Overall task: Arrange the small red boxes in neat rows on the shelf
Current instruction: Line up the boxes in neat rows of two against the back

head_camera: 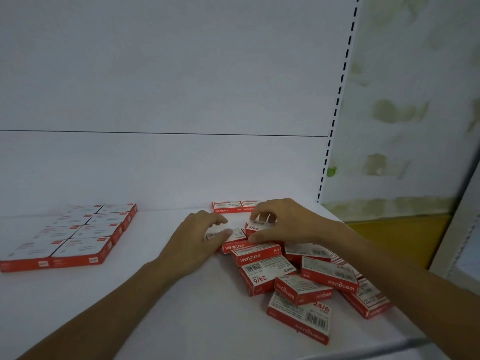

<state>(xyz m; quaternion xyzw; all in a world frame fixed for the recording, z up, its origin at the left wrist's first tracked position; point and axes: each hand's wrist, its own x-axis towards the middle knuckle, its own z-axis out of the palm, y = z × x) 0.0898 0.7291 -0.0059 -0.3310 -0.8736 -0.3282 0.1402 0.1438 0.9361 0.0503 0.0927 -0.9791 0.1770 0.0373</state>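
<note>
Working two small red boxes off the far edge of the loose pile (306,284) at 4 o'clock on the shelf (168,313): left grip (193,245) curled round one box (235,236), right grip (288,224) pinching the neighbour box (257,226), likely to extend the back-wall pair (228,207) at 12 o'clock. Finished block (78,237) lying flat at 9 o'clock.

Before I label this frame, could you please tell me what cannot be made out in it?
Head view:
- pile of boxes: right part hidden under the right forearm.
- back row: the right hand covers its right end.
- top box: right hand covers it.
- flat box under the left hand: mostly covered by its thumb.
- left block: print blurred; cut off by the left edge.
</note>
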